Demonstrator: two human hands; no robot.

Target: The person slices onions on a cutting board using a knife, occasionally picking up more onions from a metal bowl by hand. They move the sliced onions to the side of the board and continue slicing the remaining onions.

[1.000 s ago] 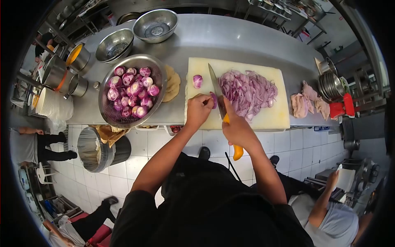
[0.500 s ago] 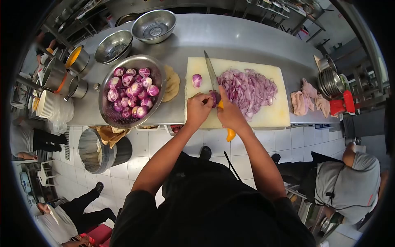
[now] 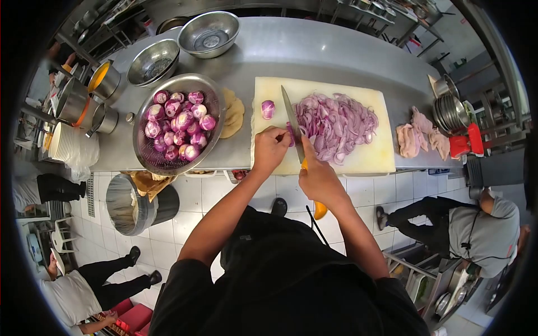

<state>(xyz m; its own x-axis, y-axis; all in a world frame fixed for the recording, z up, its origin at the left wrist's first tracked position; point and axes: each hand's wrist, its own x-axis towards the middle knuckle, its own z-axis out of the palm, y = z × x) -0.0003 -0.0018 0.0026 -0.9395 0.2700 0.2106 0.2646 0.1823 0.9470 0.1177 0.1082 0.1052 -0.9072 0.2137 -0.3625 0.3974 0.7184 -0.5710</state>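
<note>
- A person's left hand [image 3: 270,149] pinches a cut red onion piece [image 3: 291,135] on a white cutting board [image 3: 364,162].
- The right hand [image 3: 320,180] grips a yellow-handled knife [image 3: 291,115], blade alongside the piece.
- Sliced onion [image 3: 339,126] lies heaped right of the blade; peeled onions [image 3: 183,120] fill a steel bowl [image 3: 219,109].

Your head-worn camera looks forward and steeply down over your black cloth top [image 3: 280,274], fairly near the white rectangular cutting board [image 3: 367,157] above and right of centre; its fisheye view bends the long grey steel counter [image 3: 291,50].
</note>
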